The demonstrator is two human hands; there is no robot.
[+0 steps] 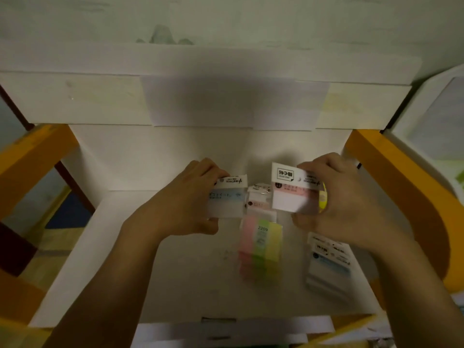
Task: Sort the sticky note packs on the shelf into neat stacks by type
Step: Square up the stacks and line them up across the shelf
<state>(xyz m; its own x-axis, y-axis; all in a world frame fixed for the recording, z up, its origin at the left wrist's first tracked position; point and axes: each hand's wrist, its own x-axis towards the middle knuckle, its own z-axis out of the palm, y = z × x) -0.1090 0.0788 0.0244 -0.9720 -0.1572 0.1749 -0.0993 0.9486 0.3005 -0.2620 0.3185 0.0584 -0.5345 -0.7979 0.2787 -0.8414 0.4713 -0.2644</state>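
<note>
My left hand grips a blue-banded sticky note pack above the white shelf. My right hand grips a pink-banded pack, with something yellow pressed behind it in the same hand. Between the two hands a small pile of pink-banded packs lies on the shelf. In front of that pile lies a stack of pink, green and yellow strip notes marked 2209. A stack of blue-banded packs lies at the right, below my right wrist.
Orange side panels close the shelf on both sides. A white upper shelf front with paper labels hangs above the back. Paper labels line the front edge.
</note>
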